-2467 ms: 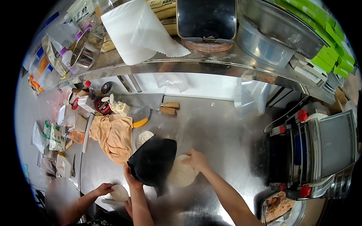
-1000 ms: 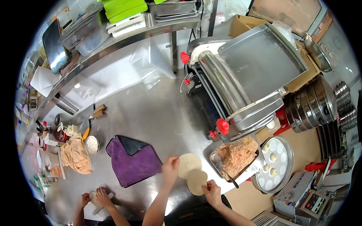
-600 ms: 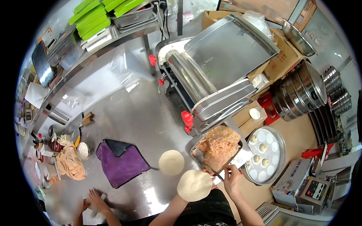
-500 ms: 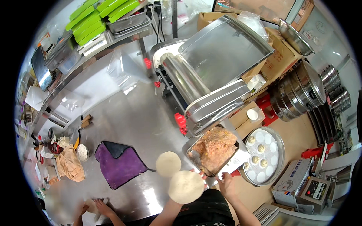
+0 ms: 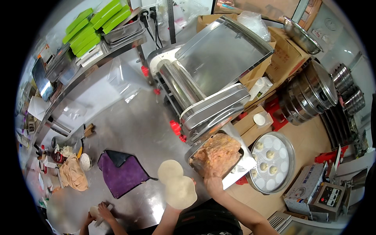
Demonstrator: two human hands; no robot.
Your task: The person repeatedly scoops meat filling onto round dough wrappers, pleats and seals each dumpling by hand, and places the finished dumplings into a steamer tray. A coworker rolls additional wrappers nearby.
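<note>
With left hand [image 5: 173, 210] under dough round [image 5: 181, 194], right hand [image 5: 214, 184] at mince-filled tray [image 5: 235, 163] — can't tell either grip tbh — near bun-dotted steamer [image 5: 291, 157].

On the bench [image 5: 129, 131] a rolling machine [image 5: 215, 102] stands along the right edge, a filling tray [image 5: 191, 159] before it at the near right corner, a steamer tray [image 5: 293, 162] beyond that edge. A dough round [image 5: 169, 169] lies left of the filling tray, then a mat [image 5: 122, 175], then a flour bowl [image 5: 91, 162] and a towel [image 5: 73, 173] toward the left edge. By the near edge, a second dough round [image 5: 181, 192] rests on the left hand [image 5: 193, 181]
</note>
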